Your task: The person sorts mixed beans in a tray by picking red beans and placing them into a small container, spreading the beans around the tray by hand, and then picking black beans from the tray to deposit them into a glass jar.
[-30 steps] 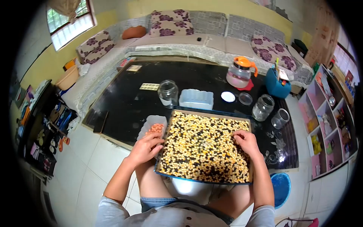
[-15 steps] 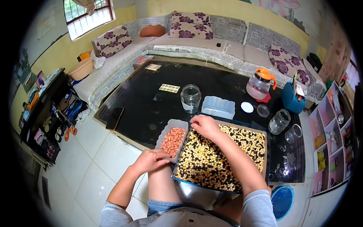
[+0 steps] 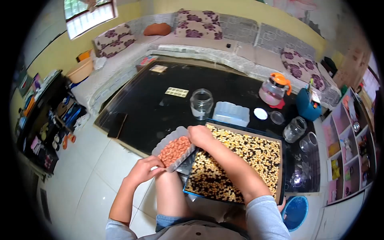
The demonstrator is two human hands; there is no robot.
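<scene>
Pinching one corner with my left hand (image 3: 146,170), I held a translucent, scalloped plastic tub (image 3: 169,139) of pinkish peanuts (image 3: 175,152) beside a shallow blue-edged box (image 3: 281,164) of yellow-and-black kernels (image 3: 258,156); my right hand (image 3: 201,136) met its opposite end, grip hidden. Keeping it level looked safest.

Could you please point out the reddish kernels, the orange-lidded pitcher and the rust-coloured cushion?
Reddish kernels (image 3: 174,152): head view, middle of the heap.
Orange-lidded pitcher (image 3: 271,93): head view, on its clear body.
Rust-coloured cushion (image 3: 157,29): head view, middle of its front.
</scene>
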